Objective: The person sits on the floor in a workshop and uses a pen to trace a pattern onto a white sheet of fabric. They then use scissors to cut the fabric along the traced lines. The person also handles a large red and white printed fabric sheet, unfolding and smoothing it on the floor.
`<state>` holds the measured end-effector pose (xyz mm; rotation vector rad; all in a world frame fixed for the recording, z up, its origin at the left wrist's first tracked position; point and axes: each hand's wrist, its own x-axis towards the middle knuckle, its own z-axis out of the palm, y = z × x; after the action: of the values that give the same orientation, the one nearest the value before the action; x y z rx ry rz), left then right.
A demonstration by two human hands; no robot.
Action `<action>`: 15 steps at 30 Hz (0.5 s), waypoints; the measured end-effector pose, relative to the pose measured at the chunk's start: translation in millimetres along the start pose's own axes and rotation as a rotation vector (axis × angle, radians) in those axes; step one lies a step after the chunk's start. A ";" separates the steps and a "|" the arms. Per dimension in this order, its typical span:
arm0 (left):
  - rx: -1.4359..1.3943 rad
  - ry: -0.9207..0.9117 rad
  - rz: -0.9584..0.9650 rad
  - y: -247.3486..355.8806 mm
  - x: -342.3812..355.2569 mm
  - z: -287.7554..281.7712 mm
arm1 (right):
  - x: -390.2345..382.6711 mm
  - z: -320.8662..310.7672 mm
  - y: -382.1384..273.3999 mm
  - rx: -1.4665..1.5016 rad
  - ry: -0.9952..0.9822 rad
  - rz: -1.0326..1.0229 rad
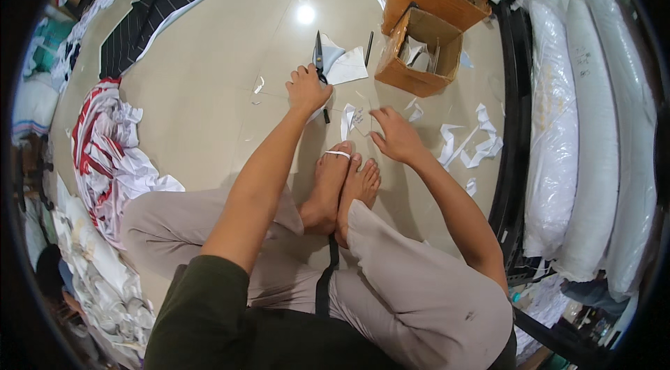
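My left hand [307, 91] has its fingers apart and curved over the handles of black scissors [319, 54], whose blades point away from me. The scissors lie by white and pale-blue cut pieces [347, 67], with a short black stick [326, 116] below. My right hand [393, 135] is open, thumb and index apart beside a small pale piece with markings [358, 117] and a folded white scrap [347, 119]. A narrow white band [338, 153] crosses the toes of my bare left foot [325, 192].
Two cardboard boxes [429, 77] stand back right near white scraps [481, 146]. Dark striped fabric [139, 21] and red-white cloth [98, 146] lie left. A black metal rack [513, 56] holds long plastic-wrapped rolls [551, 126] on the right. Another slender black stick [369, 49] lies near the boxes.
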<state>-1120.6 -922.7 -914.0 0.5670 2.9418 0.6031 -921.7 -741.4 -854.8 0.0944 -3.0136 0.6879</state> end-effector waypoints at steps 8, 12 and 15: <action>0.077 0.099 -0.012 -76.9 -12.1 -23.5 | 45.8 23.7 -2.0 0.054 -0.085 0.264; 0.030 0.213 0.128 -51.2 -36.9 -32.8 | 47.5 13.9 5.4 -0.071 -0.230 0.406; -0.109 0.044 0.407 -31.1 -55.5 -30.7 | 76.7 6.7 -12.9 -0.009 -0.058 0.237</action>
<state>-1084.4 -981.1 -897.6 1.1660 2.8213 0.8139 -997.4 -759.7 -850.6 -0.2512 -3.1140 0.6996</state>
